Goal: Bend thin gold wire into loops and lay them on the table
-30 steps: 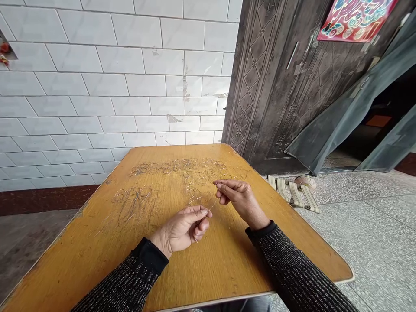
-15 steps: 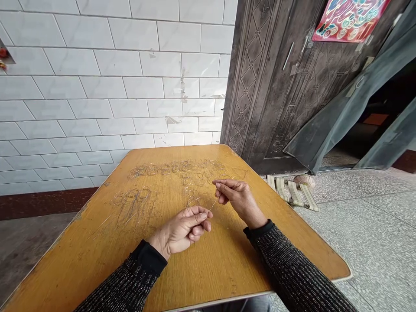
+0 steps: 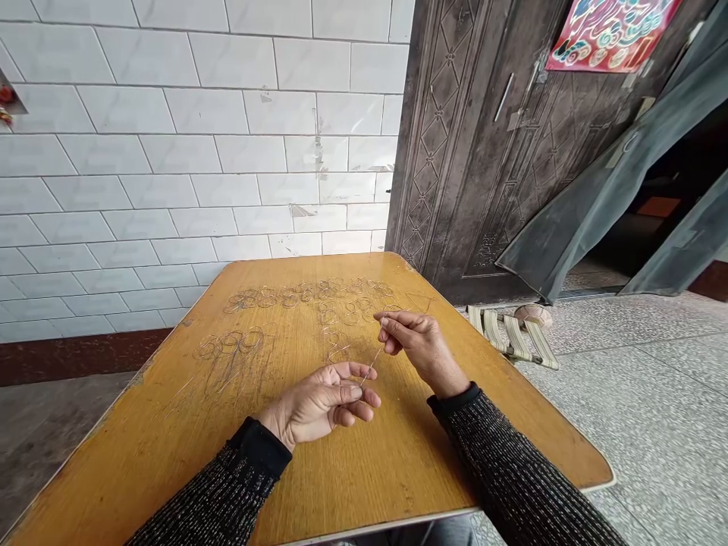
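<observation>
Above the middle of the wooden table (image 3: pixel 364 470), a thin copper-coloured wire (image 3: pixel 372 365) runs slantwise between my two hands. My right hand (image 3: pixel 414 340) pinches its upper end between thumb and fingertips. The lower end lies under the thumb of my left hand (image 3: pixel 324 402), whose index finger is stretched out beside it while the other fingers are half curled. Just beyond my hands, some bent wire pieces (image 3: pixel 337 347) lie on the tabletop.
Rows of looped wires (image 3: pixel 307 292) lie toward the table's far end. A bundle of looped wires with long tails (image 3: pixel 227 356) is on the left. A strapped folding stool (image 3: pixel 512 334) stands on the floor to the right. White tiled wall (image 3: pixel 171 152) rises behind.
The fingers of my left hand have loosened and spread a little, the index finger lifting from the thumb. My right hand has barely shifted, still pinching the wire.
</observation>
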